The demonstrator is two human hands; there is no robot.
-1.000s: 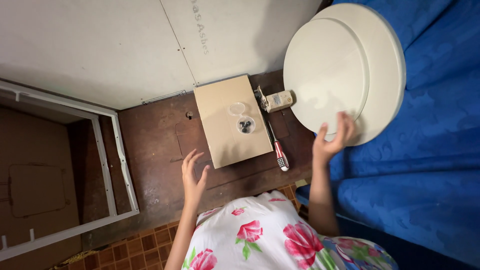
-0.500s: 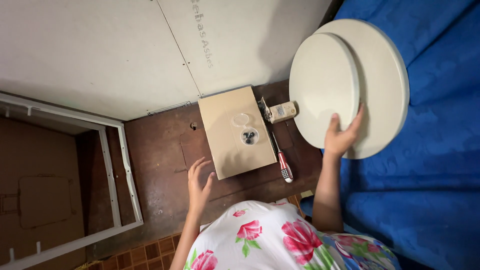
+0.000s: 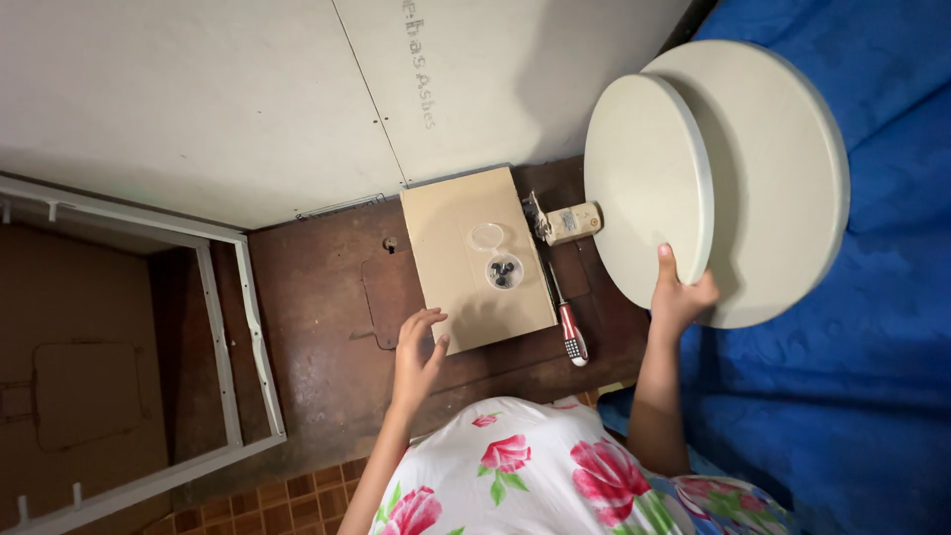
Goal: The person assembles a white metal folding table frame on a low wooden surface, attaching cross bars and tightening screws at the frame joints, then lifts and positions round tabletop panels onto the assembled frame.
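My right hand grips the lower edge of a smaller cream round board and tilts it up off a larger cream round board that lies on the blue cloth. My left hand rests with spread fingers on the near left corner of a flat cardboard box on the dark wooden table. On the box sit a clear round lid and a small clear cup of dark screws.
A red-handled screwdriver lies right of the box, with a small beige fitting behind it. A white metal frame stands at the left. Grey wall panels lie behind, and blue cloth covers the right.
My right hand closed on the smaller round board and lifted its edge, so it now stands tilted off the larger one. My left hand moved forward onto the box corner.
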